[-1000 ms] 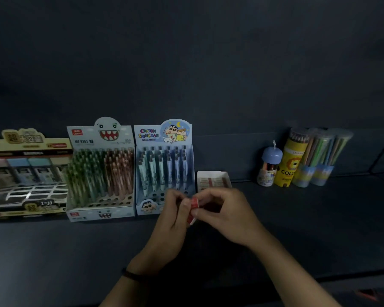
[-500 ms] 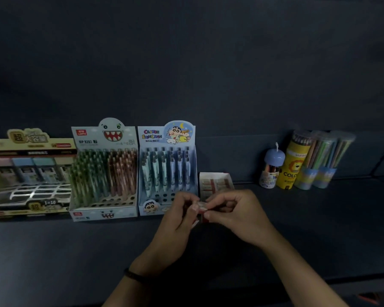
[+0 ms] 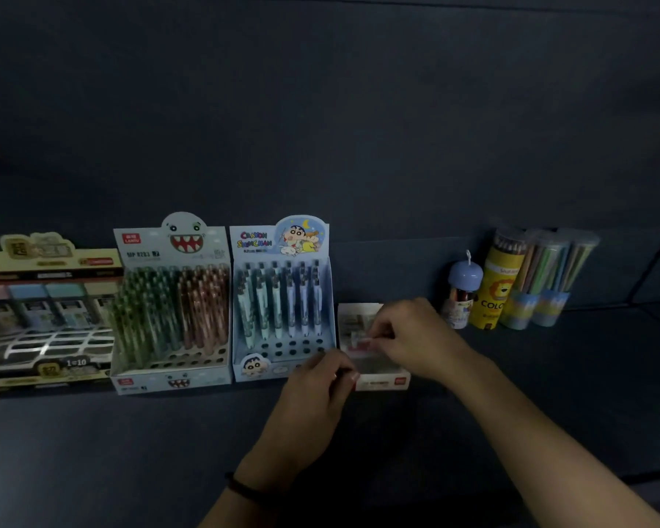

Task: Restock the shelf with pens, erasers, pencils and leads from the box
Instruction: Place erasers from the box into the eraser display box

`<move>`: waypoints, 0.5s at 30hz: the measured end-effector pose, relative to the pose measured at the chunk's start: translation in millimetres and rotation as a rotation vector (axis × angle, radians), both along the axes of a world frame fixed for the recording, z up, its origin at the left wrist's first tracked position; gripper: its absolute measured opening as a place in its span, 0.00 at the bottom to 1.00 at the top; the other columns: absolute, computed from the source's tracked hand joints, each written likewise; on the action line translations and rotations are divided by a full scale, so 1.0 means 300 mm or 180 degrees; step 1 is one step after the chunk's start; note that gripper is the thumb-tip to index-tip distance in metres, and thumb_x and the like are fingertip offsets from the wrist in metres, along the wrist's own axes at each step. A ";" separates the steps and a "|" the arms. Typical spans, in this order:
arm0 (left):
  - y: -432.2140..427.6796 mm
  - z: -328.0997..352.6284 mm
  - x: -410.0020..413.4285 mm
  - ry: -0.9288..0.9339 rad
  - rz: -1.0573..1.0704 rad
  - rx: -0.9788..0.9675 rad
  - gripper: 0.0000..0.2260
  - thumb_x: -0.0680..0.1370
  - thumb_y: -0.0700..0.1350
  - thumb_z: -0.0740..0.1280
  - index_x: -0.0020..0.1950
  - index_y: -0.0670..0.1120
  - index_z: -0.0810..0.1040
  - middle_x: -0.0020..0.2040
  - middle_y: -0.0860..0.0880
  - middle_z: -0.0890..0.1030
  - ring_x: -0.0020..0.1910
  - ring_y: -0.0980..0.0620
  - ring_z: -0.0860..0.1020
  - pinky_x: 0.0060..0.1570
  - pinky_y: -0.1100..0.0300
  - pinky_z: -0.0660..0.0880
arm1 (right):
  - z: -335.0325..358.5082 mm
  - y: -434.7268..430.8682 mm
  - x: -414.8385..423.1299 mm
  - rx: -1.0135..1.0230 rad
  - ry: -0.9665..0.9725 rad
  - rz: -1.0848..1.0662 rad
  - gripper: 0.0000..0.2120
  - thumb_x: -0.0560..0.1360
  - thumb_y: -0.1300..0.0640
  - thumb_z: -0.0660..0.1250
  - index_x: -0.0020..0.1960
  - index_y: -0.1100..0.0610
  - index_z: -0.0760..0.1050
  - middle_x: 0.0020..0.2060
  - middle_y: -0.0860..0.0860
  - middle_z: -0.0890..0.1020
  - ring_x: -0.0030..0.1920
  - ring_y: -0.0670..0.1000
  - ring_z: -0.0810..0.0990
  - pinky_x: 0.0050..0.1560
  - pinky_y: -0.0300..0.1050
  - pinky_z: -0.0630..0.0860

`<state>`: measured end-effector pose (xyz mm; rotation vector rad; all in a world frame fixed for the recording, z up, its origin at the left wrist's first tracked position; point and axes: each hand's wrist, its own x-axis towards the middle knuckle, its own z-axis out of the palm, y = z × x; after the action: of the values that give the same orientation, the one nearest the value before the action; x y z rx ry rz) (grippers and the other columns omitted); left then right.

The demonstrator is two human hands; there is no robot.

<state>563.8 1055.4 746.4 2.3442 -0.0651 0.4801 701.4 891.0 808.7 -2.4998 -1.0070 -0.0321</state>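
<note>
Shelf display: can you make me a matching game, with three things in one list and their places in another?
Things:
1. pale shark-faced cardboard pen box
2. small white cardboard box
3. yellow lion-printed pencil tube

Places:
A. just right of the blue-capped jar
B. left of the blue cartoon pen box
C. below the right hand, which pinches a small red-and-white item

Pairs: 1-B; 2-C; 3-A
</note>
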 end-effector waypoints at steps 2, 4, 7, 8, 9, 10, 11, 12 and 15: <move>0.001 0.001 0.003 -0.0055 -0.0005 -0.0004 0.05 0.86 0.50 0.64 0.50 0.55 0.75 0.46 0.57 0.78 0.47 0.59 0.77 0.46 0.60 0.75 | -0.011 0.038 0.012 -0.0214 0.0012 0.0051 0.03 0.76 0.56 0.75 0.44 0.51 0.86 0.42 0.44 0.85 0.43 0.42 0.81 0.47 0.43 0.81; 0.004 -0.009 0.010 -0.0090 0.0023 0.0042 0.06 0.86 0.50 0.64 0.50 0.54 0.74 0.45 0.57 0.78 0.46 0.58 0.77 0.44 0.59 0.75 | -0.032 0.068 0.024 -0.0518 0.0004 0.0054 0.06 0.75 0.61 0.72 0.41 0.53 0.85 0.41 0.48 0.84 0.43 0.47 0.81 0.46 0.47 0.83; 0.006 -0.021 0.015 -0.0028 0.0033 0.0159 0.08 0.87 0.51 0.60 0.50 0.55 0.73 0.44 0.56 0.77 0.45 0.58 0.76 0.44 0.58 0.74 | -0.079 0.096 0.050 -0.0858 -0.0016 0.0018 0.08 0.73 0.66 0.68 0.36 0.58 0.78 0.40 0.53 0.80 0.42 0.53 0.81 0.43 0.52 0.84; 0.008 -0.024 0.016 0.0001 0.0020 0.0148 0.08 0.88 0.50 0.59 0.50 0.55 0.73 0.45 0.56 0.77 0.45 0.58 0.76 0.44 0.58 0.74 | -0.096 0.099 0.059 -0.0898 -0.0029 0.0024 0.08 0.73 0.66 0.68 0.37 0.58 0.78 0.40 0.54 0.80 0.41 0.54 0.81 0.43 0.53 0.84; 0.008 -0.024 0.015 0.0023 0.0010 0.0108 0.08 0.88 0.50 0.59 0.50 0.55 0.73 0.45 0.56 0.77 0.46 0.58 0.76 0.44 0.59 0.73 | -0.111 0.100 0.068 -0.0898 -0.0051 0.0042 0.07 0.73 0.66 0.68 0.38 0.58 0.80 0.41 0.53 0.80 0.41 0.53 0.81 0.43 0.53 0.85; 0.008 -0.021 0.014 0.0029 0.0014 0.0038 0.08 0.88 0.50 0.59 0.50 0.56 0.74 0.45 0.56 0.77 0.46 0.58 0.76 0.44 0.61 0.73 | -0.118 0.099 0.072 -0.0861 -0.0059 0.0052 0.07 0.73 0.65 0.68 0.41 0.57 0.83 0.41 0.53 0.81 0.41 0.52 0.81 0.44 0.53 0.85; 0.008 -0.017 0.010 0.0012 0.0032 -0.0087 0.08 0.88 0.49 0.59 0.51 0.56 0.74 0.45 0.56 0.78 0.46 0.57 0.76 0.44 0.62 0.72 | -0.120 0.098 0.075 -0.0824 -0.0051 0.0072 0.06 0.73 0.63 0.69 0.42 0.56 0.84 0.41 0.53 0.81 0.41 0.52 0.81 0.45 0.53 0.84; 0.010 -0.012 0.005 -0.0025 0.0055 -0.0276 0.09 0.88 0.49 0.58 0.52 0.57 0.75 0.45 0.56 0.78 0.46 0.57 0.77 0.44 0.64 0.72 | -0.112 0.095 0.074 -0.0814 -0.0005 0.0109 0.06 0.74 0.61 0.69 0.43 0.55 0.85 0.41 0.53 0.82 0.41 0.52 0.82 0.45 0.54 0.84; 0.030 -0.009 -0.014 -0.0163 0.0096 -0.1092 0.11 0.89 0.47 0.56 0.58 0.57 0.78 0.43 0.57 0.78 0.42 0.58 0.75 0.45 0.64 0.71 | -0.067 0.080 0.059 -0.0858 0.0268 0.0178 0.10 0.79 0.58 0.68 0.40 0.58 0.84 0.38 0.53 0.84 0.39 0.52 0.83 0.45 0.56 0.84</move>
<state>559.6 1064.4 743.6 1.9997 0.0273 0.5220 719.0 915.0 788.5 -2.6851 -1.1090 0.2392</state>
